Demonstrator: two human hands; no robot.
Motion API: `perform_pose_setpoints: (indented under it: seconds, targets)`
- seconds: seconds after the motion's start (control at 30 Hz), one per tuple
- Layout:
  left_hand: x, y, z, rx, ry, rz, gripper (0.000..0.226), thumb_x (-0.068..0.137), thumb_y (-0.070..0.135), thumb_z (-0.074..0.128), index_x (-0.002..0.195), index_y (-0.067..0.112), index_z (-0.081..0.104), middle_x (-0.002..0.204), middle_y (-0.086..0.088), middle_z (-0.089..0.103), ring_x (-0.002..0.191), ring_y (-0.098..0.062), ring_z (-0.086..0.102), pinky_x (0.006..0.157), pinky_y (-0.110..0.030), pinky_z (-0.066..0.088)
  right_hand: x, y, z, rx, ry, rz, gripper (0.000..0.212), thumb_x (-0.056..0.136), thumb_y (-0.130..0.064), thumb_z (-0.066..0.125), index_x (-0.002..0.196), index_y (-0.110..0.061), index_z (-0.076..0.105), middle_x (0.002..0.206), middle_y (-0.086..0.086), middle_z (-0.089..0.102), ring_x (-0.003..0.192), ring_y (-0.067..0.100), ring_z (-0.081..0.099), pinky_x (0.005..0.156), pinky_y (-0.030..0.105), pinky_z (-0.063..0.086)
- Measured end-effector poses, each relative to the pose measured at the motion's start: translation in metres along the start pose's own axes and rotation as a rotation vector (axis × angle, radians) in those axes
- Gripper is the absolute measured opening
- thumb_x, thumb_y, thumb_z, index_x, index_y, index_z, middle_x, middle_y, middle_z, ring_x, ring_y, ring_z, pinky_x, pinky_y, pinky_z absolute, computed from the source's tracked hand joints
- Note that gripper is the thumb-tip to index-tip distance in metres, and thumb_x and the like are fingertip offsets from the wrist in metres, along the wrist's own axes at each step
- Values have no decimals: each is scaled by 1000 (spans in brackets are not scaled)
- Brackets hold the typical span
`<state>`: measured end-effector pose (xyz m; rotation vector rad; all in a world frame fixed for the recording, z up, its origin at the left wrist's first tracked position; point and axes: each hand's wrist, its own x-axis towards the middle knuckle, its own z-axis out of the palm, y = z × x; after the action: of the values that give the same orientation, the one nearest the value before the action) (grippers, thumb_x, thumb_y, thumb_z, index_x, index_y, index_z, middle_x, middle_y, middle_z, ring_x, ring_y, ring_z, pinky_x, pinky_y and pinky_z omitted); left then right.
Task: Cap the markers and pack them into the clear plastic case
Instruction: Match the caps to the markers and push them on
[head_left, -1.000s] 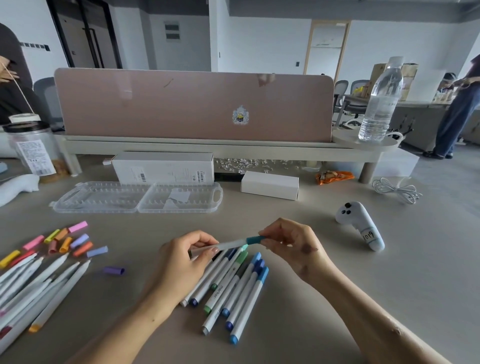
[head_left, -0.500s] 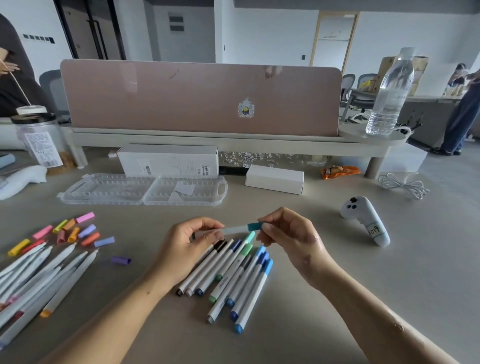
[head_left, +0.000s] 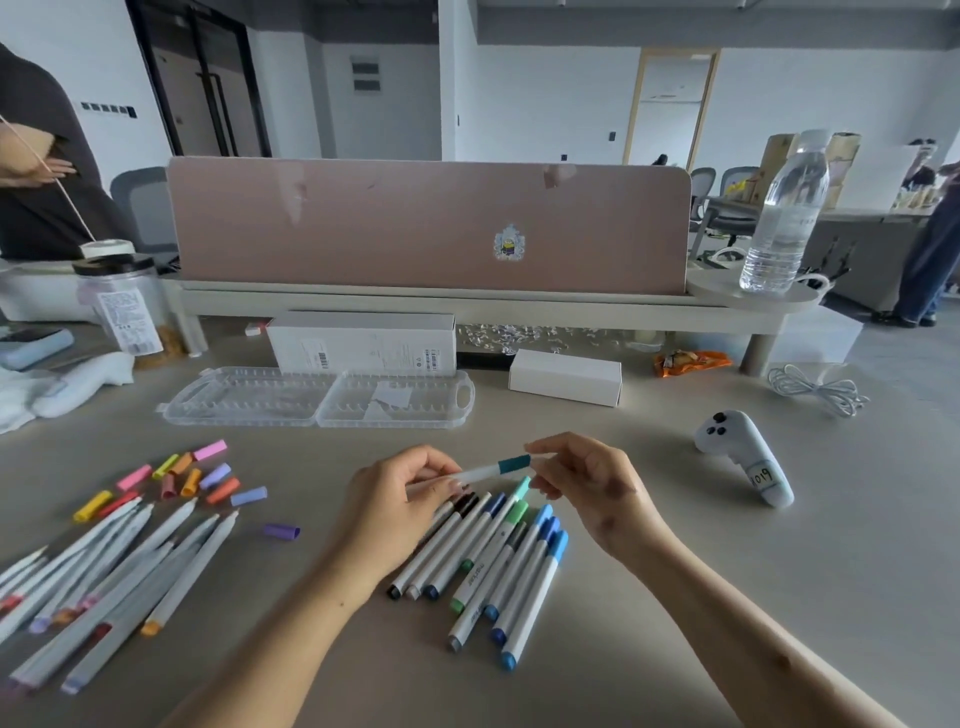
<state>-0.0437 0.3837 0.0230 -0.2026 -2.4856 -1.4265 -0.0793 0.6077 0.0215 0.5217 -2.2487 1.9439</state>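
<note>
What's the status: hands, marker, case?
Left hand grips teal-capped marker, right hand pinches its cap end. Clear case lies open, no markers inside. Uncapped markers, loose caps at left; path to case unblocked.

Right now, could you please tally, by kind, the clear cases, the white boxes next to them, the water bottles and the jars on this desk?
Clear plastic case: 1
White boxes: 2
Water bottle: 1
Jar: 1
Total: 5
</note>
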Motion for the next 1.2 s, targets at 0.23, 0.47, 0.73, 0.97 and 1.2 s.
perform_pose_setpoints:
  seconds: [0.23, 0.47, 0.73, 0.97, 1.2]
  targets:
    - [-4, -22, -31, 331, 230, -235, 8, 92, 21, 65, 85, 22, 66, 81, 12, 68, 69, -2, 60, 54, -22, 44, -5, -17, -7, -64, 63, -21, 19, 89, 1, 64, 94, -16, 72, 74, 16, 70, 71, 20, 66, 69, 29, 51]
    - [-22, -17, -21, 358, 144, -214, 15, 89, 30, 64, 79, 23, 71, 74, 10, 70, 70, -5, 65, 70, -33, 57, -15, -31, 21, -145, -6, -13, 20, 89, 2, 63, 94, -15, 72, 76, 6, 70, 64, -1, 64, 65, 16, 51]
    - [-21, -26, -106, 409, 90, -156, 13, 89, 41, 65, 97, 33, 72, 92, 19, 71, 77, 2, 65, 73, -21, 52, 13, -48, 105, -117, -127, -59, 18, 87, 4, 64, 94, -11, 71, 79, 9, 71, 72, 4, 67, 71, 19, 52]
    - [-4, -92, -236, 373, 35, -205, 14, 86, 38, 72, 100, 37, 70, 90, 18, 71, 87, 1, 66, 76, -20, 49, 64, -58, 207, -233, -224, -93, 15, 84, -7, 71, 90, -21, 72, 78, -1, 70, 67, 3, 60, 69, 19, 50]
    - [-16, -151, -303, 240, 238, -177, 20, 91, 9, 66, 96, 29, 68, 88, 7, 71, 83, -2, 65, 74, -14, 43, 81, -59, 309, -346, -449, -168, 4, 86, -18, 71, 91, -19, 72, 79, -11, 70, 71, 8, 65, 66, 22, 51]
